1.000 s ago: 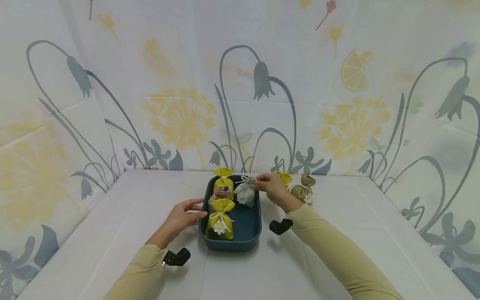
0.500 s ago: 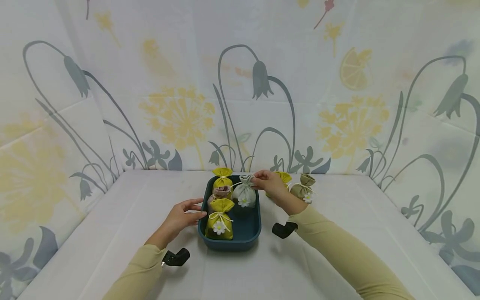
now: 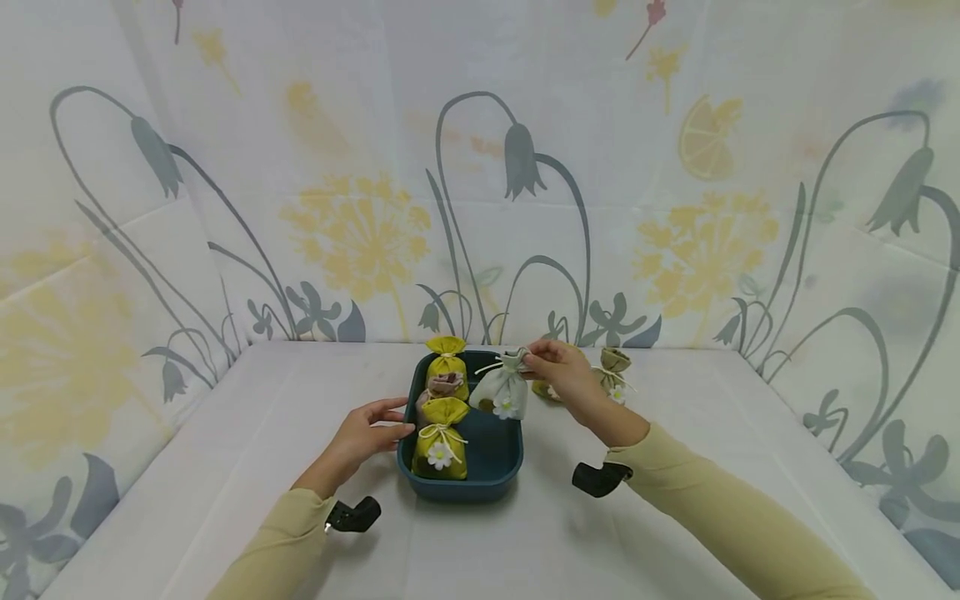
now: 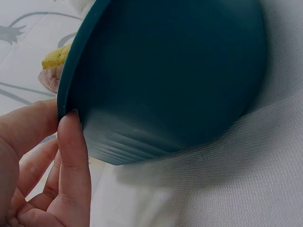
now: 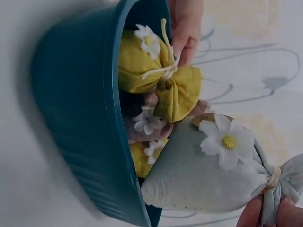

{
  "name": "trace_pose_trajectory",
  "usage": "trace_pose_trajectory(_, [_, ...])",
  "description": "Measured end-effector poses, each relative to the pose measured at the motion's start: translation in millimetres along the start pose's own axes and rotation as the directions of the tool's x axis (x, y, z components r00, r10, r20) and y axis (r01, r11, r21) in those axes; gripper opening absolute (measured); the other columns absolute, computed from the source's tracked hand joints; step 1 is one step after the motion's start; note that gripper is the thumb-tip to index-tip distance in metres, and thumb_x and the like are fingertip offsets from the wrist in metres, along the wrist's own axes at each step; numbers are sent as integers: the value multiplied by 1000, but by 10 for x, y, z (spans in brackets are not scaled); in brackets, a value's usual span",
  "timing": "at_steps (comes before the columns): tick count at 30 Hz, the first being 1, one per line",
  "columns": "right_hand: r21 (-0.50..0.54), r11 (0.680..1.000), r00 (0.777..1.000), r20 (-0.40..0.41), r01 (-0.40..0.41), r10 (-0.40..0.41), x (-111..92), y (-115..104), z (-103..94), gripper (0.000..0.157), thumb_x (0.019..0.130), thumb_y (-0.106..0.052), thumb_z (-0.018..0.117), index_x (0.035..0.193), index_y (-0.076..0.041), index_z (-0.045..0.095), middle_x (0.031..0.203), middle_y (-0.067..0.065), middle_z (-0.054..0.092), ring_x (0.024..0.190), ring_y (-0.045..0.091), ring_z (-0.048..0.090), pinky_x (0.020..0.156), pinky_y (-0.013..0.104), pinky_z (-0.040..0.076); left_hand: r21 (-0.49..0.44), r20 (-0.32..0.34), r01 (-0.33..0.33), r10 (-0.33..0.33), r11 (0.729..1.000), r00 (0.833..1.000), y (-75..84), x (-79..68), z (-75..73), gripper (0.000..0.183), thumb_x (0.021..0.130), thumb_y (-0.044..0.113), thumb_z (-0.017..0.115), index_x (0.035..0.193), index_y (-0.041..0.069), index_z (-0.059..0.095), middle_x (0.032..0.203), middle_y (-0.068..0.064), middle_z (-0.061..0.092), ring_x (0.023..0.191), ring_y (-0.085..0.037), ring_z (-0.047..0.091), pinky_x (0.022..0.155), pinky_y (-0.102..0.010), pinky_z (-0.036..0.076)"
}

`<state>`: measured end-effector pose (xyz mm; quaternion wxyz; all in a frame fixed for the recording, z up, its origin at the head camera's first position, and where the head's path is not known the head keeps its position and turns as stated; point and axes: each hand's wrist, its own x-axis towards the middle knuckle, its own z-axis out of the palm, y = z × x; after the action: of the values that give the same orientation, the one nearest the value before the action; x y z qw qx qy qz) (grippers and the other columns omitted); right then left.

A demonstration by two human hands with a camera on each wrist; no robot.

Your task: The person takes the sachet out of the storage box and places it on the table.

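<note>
My right hand [image 3: 573,383] pinches the gathered neck of a pale grey-green drawstring pouch [image 5: 199,175], which has a white flower on its front. The pouch hangs tilted over the right rim of a dark teal bin [image 3: 467,492], its base overlapping the bin's opening. At the left rim, my left hand [image 3: 367,432] holds the bin; the left wrist view has its thumb and fingers [image 4: 73,146] pinching the edge. Inside the bin, along the left side, stand a front yellow pouch [image 3: 442,450], a dusty-pink pouch [image 3: 447,383] and a back yellow pouch [image 3: 447,367].
Right of the bin an olive pouch [image 3: 613,371] stands on the white-covered table [image 3: 480,550]. Beside it, another yellow pouch [image 3: 550,392] is mostly hidden behind my right hand. A flower-printed curtain [image 3: 480,167] rises behind the table's back edge.
My right hand has moved the grey-green pouch up and to the right, from inside the bin's back right to over its right rim. My left hand has stayed on the bin.
</note>
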<state>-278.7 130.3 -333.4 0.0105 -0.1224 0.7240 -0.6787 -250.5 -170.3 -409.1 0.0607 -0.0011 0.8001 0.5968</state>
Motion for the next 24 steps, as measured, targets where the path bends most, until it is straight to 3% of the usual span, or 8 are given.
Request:
trace_pose_trajectory(6, [-24, 1000, 1000, -10, 15, -15, -145, -29, -115, 11, 94, 3, 50, 102, 10, 51, 88, 4, 56, 80, 8, 58, 82, 36, 51, 5, -2, -5, 5, 1000, 1000, 13, -9, -7, 57, 81, 19, 74, 132, 8, 52, 115, -14, 56, 89, -19, 62, 76, -34, 54])
trace_pose_trajectory(10, [-55, 998, 1000, -26, -7, 6, -214, 5, -220, 12, 95, 2, 49, 103, 10, 49, 91, 7, 56, 82, 10, 57, 81, 30, 51, 10, 3, -2, 2, 1000, 1000, 2, -10, -8, 58, 81, 21, 74, 132, 7, 52, 115, -15, 56, 89, -19, 62, 76, -34, 54])
trace_pose_trajectory(24, [-107, 994, 994, -113, -15, 3, -307, 138, -537, 15, 96, 0, 47, 105, 11, 48, 87, 1, 56, 79, 5, 56, 77, 27, 51, -1, 6, -2, 2, 1000, 1000, 8, -5, -5, 58, 80, 21, 74, 132, 7, 52, 116, -15, 56, 91, -19, 61, 77, -34, 54])
